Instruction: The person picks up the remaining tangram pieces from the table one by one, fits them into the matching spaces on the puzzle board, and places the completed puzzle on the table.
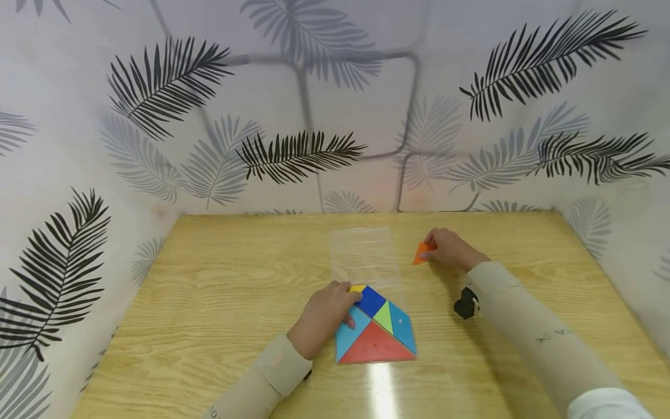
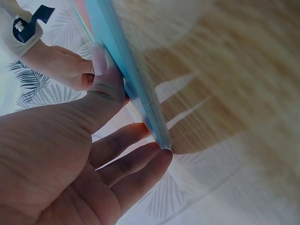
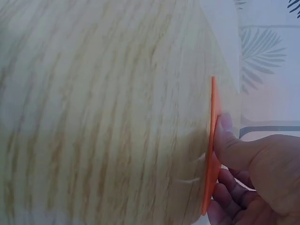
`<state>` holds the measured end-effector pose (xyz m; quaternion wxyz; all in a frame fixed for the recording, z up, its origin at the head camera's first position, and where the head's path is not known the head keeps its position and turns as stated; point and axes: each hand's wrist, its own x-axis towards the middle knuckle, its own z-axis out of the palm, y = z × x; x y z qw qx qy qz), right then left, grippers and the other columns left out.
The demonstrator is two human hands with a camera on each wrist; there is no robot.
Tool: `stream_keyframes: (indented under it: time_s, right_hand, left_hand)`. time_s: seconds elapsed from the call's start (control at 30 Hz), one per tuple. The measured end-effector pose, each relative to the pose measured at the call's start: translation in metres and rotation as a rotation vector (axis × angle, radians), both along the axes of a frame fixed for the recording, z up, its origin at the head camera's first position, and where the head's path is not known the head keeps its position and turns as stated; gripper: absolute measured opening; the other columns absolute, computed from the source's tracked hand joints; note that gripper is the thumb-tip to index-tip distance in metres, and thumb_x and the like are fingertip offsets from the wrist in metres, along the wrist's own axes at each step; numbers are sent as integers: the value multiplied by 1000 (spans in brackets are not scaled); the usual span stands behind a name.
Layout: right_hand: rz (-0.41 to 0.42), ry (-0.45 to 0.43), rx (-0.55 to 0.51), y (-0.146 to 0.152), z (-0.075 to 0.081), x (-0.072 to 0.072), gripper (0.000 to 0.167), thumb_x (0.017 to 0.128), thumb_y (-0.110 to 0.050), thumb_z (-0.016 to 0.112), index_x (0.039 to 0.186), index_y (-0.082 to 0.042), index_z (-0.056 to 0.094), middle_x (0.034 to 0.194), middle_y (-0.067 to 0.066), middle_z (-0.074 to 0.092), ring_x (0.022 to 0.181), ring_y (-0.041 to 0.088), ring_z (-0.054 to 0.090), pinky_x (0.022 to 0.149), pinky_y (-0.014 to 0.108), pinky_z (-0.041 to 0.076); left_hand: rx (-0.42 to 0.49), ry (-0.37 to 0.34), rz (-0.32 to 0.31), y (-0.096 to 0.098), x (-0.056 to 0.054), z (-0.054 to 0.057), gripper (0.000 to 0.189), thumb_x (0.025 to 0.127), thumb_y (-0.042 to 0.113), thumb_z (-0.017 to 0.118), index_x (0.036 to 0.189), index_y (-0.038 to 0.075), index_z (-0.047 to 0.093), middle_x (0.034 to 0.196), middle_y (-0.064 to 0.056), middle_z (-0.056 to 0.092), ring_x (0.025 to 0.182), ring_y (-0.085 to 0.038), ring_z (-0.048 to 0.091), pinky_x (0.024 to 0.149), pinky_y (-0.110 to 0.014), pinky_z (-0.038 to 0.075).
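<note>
A tangram case (image 1: 377, 361) lies on the table with its clear lid (image 1: 363, 253) folded out behind. Inside it are a red triangle (image 1: 373, 346), a light blue triangle (image 1: 346, 340), a dark blue square (image 1: 371, 301), a small green triangle (image 1: 384, 318), a teal piece (image 1: 402, 327) and a partly covered yellow piece (image 1: 358, 288). My left hand (image 1: 325, 311) holds the case at its left side, thumb on the light blue triangle and fingertips along the edge in the left wrist view. Right of the lid, my right hand (image 1: 451, 249) pinches a flat orange tangram piece (image 3: 212, 140) close over the table.
The wood-grain table (image 1: 235, 262) extends to both sides of the case. A pale curtain (image 1: 335, 105) with a leaf print hangs behind it and along both sides. A black device (image 1: 464, 304) is strapped at my right wrist.
</note>
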<state>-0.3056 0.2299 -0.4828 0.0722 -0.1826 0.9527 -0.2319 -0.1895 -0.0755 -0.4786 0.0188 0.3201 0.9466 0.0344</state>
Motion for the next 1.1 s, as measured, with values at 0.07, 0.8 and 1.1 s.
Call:
stream_keyframes:
  time_s: [0.07, 0.8, 1.1]
  right_hand:
    - [-7, -30, 15, -1, 2, 0, 37, 85, -16, 69, 104, 12, 54, 97, 22, 58, 89, 34, 55, 81, 46, 45]
    - [52, -30, -211, -1, 2, 32, 17, 86, -9, 66, 99, -5, 56, 75, 3, 52, 63, 16, 46, 57, 27, 41]
    - [-15, 14, -302, -11, 14, 49, 13, 89, -16, 64, 96, -5, 62, 76, 3, 57, 65, 18, 53, 57, 29, 49]
  left_hand:
    - [5, 0, 0, 0, 0, 1, 48, 74, 45, 66, 113, 17, 66, 104, -4, 60, 96, -20, 55, 69, -25, 50]
    - [19, 39, -20, -1, 0, -3, 43, 79, 45, 61, 112, 18, 66, 114, -7, 60, 104, -22, 56, 75, -29, 52]
    - [21, 28, -11, 0, -1, -4, 45, 74, 47, 64, 111, 20, 67, 111, -4, 61, 101, -21, 56, 70, -28, 52]
